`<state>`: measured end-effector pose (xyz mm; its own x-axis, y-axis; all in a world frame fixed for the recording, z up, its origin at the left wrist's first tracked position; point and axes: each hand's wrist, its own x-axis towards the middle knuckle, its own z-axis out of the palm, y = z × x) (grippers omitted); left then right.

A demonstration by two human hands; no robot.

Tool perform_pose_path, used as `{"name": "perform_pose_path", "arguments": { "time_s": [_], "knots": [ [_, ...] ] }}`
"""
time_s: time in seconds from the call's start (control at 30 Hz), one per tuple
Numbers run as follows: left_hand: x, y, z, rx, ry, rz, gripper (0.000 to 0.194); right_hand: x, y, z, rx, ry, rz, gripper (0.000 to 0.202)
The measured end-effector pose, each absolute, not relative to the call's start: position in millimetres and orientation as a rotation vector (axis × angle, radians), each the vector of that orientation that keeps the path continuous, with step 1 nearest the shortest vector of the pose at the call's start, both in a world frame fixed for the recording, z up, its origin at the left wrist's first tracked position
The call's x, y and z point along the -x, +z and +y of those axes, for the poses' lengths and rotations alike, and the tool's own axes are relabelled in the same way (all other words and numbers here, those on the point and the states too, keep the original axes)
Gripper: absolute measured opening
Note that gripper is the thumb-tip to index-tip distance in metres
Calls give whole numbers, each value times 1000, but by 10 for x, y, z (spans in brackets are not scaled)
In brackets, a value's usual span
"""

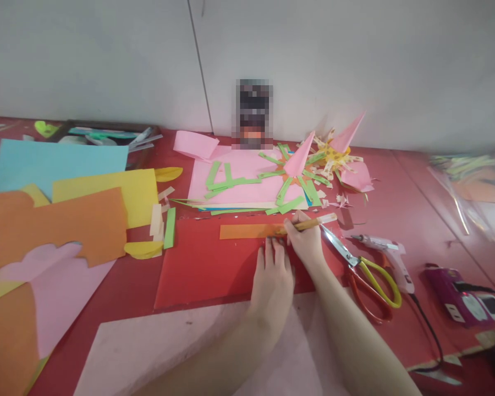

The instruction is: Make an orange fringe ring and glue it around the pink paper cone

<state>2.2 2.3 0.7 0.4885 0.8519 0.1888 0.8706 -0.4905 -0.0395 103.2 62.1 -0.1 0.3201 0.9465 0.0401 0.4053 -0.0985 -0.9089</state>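
An orange paper strip [247, 231] lies across the red sheet [206, 269]. My left hand [274, 275] rests flat on that sheet, its fingers stretched out just below the strip's right part. A yellowish pen [313, 223] is gripped in my right hand [305, 239], which sits at the strip's right end; the pen points left, its tip over the strip. Scissors [355, 264] with one yellow and one red handle lie right of my right hand. Above the strip, green strips [233, 181] and a pink cone [299, 159] rest on stacked pink paper [202, 179].
Orange paper [82, 220], yellow paper [142, 192] and blue paper [61, 165] spread over the left. A glue gun [396, 258] with its cord and a purple power box [454, 291] lie right. Behind stands a pale wall [127, 60]; a pixelated object leans there.
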Motion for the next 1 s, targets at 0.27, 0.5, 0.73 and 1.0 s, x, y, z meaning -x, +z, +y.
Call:
{"name": "perform_pose_path", "arguments": {
  "time_s": [0.27,0.5,0.73,1.0],
  "knots": [
    [-23,12,16,2615,-235,-1521,37,-1025,20,630,1653,725,-1221,26],
    [-25,15,22,2598,-218,-1513,37,-1037,-5,627,1649,740,-1220,26],
    [-19,12,23,2623,-250,-1534,37,-1030,20,629,1631,764,-1201,26],
    [-19,5,22,2650,-268,-1545,37,-1018,31,622,1689,687,-1224,26]
  ]
}}
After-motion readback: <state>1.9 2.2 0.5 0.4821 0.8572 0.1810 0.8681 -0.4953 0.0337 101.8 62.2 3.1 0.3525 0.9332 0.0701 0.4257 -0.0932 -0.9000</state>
